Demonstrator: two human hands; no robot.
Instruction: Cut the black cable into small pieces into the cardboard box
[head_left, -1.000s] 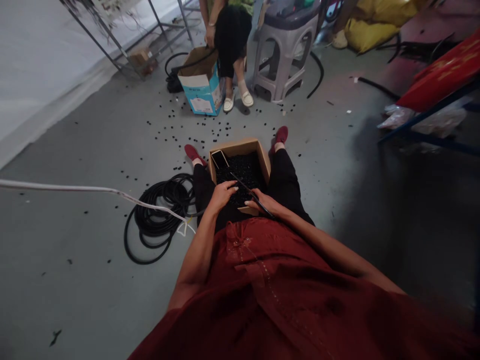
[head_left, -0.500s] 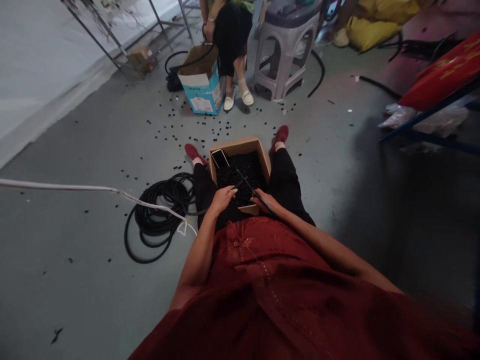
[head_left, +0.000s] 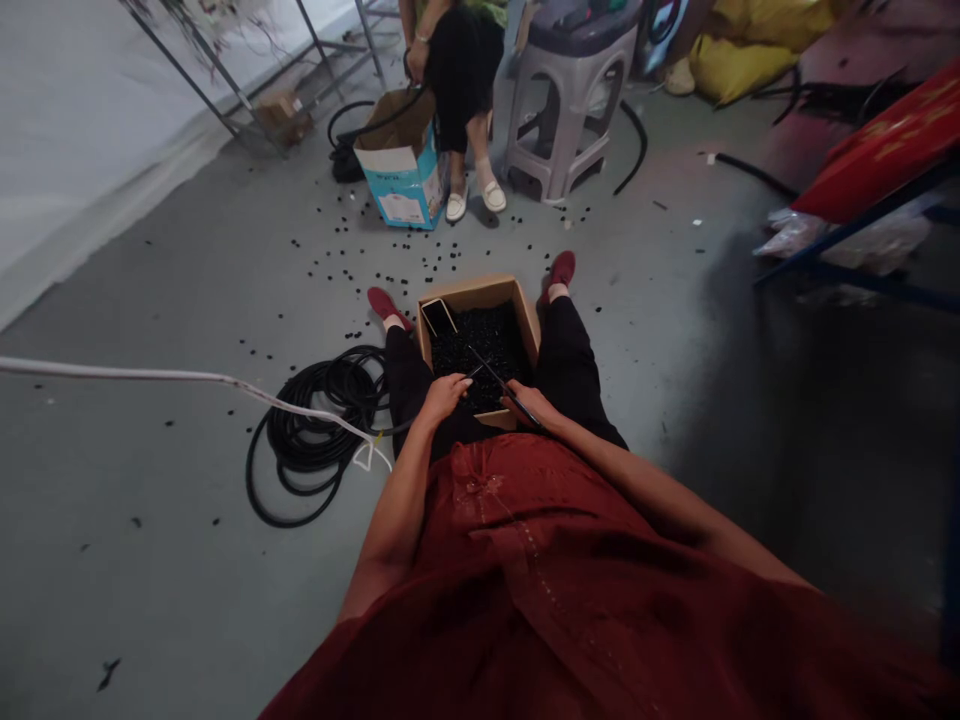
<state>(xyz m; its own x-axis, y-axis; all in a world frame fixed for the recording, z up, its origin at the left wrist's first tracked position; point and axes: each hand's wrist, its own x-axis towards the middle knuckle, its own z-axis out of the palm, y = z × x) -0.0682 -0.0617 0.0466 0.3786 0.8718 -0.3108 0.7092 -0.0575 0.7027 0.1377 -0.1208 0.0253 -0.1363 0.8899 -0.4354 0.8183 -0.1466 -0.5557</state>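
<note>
By the left hand [head_left: 445, 397] a cord [head_left: 475, 373] is gripped, by the right hand [head_left: 532, 402] a tool [head_left: 489, 368], both above the box [head_left: 480, 292]. The left hand could be nicked if the tool, apparently bladed, slips; the cord, snagged by the coil [head_left: 289, 440].

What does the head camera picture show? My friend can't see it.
A person's right hand holds a thin dark tool, the left hand what looks like a black strip, over a cardboard box of small black pieces between the legs. A cord coil lies by the left leg; ahead, another person is by a blue box.
</note>
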